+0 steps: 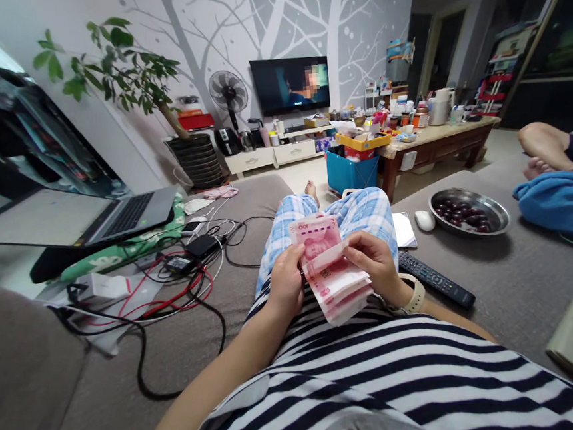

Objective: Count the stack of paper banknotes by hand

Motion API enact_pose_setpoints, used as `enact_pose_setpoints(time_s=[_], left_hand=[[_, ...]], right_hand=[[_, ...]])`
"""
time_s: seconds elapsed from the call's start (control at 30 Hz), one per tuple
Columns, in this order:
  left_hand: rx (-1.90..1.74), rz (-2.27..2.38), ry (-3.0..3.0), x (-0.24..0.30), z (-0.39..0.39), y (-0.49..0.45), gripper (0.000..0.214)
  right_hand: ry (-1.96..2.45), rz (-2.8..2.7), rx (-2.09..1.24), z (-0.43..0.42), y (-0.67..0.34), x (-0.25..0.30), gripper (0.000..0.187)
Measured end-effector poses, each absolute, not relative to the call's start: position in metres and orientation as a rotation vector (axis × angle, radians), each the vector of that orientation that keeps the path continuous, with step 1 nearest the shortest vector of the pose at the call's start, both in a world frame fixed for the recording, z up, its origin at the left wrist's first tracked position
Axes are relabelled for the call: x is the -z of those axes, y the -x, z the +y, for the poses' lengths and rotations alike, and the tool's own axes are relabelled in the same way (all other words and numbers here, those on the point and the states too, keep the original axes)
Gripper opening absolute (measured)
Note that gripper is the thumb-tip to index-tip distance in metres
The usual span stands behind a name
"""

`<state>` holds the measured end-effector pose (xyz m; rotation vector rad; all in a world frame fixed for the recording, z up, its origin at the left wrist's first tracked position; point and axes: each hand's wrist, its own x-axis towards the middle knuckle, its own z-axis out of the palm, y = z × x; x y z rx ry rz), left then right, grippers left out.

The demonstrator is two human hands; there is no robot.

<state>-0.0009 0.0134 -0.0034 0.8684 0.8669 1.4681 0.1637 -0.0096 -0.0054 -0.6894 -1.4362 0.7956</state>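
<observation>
Over the checked trousers [366,203]: pink banknotes [320,244], overlapping, held between the left hand [286,280] and the right hand [375,264].
Long axis: runs outward from the body, far end leaning left.
Left grip: thumb and fingers pinching the left edge.
Right grip: thumb and finger pinching a bent-over note by the right edge.
Nearer hand: neither; both touch the money.
Note count: several, too overlapped to number.
Right side of the sofa: one remote [435,279], one mouse [424,220], one metal bowl [503,225] of dark fruit [460,214], uncounted.
Left side: one laptop [133,212].
</observation>
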Motion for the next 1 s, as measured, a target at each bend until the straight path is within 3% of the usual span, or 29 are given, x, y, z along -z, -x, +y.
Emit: enact_pose_setpoints(time_s=[0.27,0.7,1.0], left_hand=[[-1.422,0.820,-0.832,0.013,0.014,0.002,0.026],[-1.347,0.818,-0.874,0.017,0.013,0.000,0.036],[-1.468,0.889,-0.863,0.022,0.017,0.001,0.019]], right_hand=[[0.712,-1.326,-0.903,0.000,-0.162,0.013,0.045],[0.855,-1.267,-0.841,0.015,-0.160,0.022,0.036],[0.850,-1.243,-0.874,0.014,-0.159,0.023,0.030]])
